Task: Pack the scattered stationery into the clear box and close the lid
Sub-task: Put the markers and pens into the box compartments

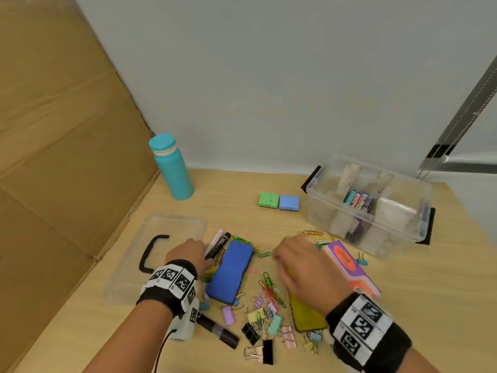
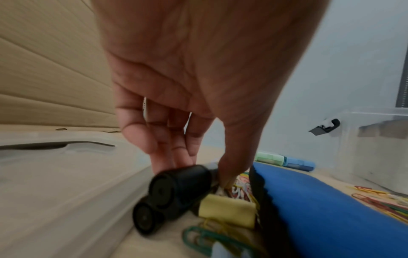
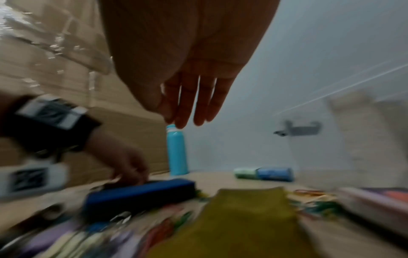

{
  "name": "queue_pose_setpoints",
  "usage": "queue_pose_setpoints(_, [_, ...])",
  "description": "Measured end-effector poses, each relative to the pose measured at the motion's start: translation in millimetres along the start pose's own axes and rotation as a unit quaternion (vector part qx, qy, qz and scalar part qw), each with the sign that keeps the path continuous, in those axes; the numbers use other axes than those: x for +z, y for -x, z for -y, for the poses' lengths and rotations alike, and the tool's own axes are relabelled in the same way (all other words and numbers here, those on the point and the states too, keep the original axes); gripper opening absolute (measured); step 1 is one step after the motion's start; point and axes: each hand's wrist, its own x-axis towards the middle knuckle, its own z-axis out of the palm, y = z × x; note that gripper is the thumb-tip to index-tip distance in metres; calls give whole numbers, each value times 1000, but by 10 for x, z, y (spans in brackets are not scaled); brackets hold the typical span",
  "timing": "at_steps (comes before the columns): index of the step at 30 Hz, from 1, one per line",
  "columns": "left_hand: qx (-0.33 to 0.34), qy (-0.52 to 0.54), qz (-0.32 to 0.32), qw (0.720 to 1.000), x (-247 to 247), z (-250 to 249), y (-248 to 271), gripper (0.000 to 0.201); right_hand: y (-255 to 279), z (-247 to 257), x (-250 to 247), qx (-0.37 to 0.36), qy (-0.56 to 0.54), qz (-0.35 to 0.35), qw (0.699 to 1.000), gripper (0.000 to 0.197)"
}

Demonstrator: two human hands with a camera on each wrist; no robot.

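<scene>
The lid (image 1: 161, 254) lies flat on the worktop (image 1: 403, 292) at the left. The left hand (image 1: 187, 253) pinches a black marker (image 2: 176, 185) beside the blue eraser (image 1: 232, 270). The right hand (image 1: 304, 265) hovers with straight, empty fingers over the clips (image 1: 269, 305), and the box (image 1: 371, 208) stands open at the far right.

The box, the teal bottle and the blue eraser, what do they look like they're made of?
Box: clear, glossy hard plastic; contents show through its walls. Teal bottle: matte, evenly coloured, probably coated metal or plastic, can't tell which. Blue eraser: smooth blue top, likely plastic or foam, over a dark fuzzy, felt-like base.
</scene>
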Motion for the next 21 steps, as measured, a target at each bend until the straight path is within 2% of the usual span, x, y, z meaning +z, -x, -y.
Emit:
queue_pose_setpoints(2, [5, -6, 3, 1000, 15, -6, -11, 35, -28, 229, 171, -77, -21, 81, 993, 11])
queue_pose_setpoints(5, [8, -10, 1, 1000, 44, -6, -12, 37, -52, 498, 406, -148, -50, 190, 969, 21])
queue_pose_setpoints(9, [18, 34, 17, 999, 77, 36, -30, 35, -52, 663, 595, -235, 17, 284, 929, 36])
queue_pose_setpoints(12, [35, 57, 21, 998, 122, 85, -51, 33, -49, 728, 643, -248, 36, 305, 919, 43])
queue_pose_setpoints(16, [57, 65, 13, 996, 169, 99, -67, 28, -80, 768, 640, -228, 63, 325, 915, 30])
queue_pose_setpoints(21, [64, 122, -10, 990, 115, 112, -88, 26, -45, 764, 674, -209, 54, 318, 923, 31])
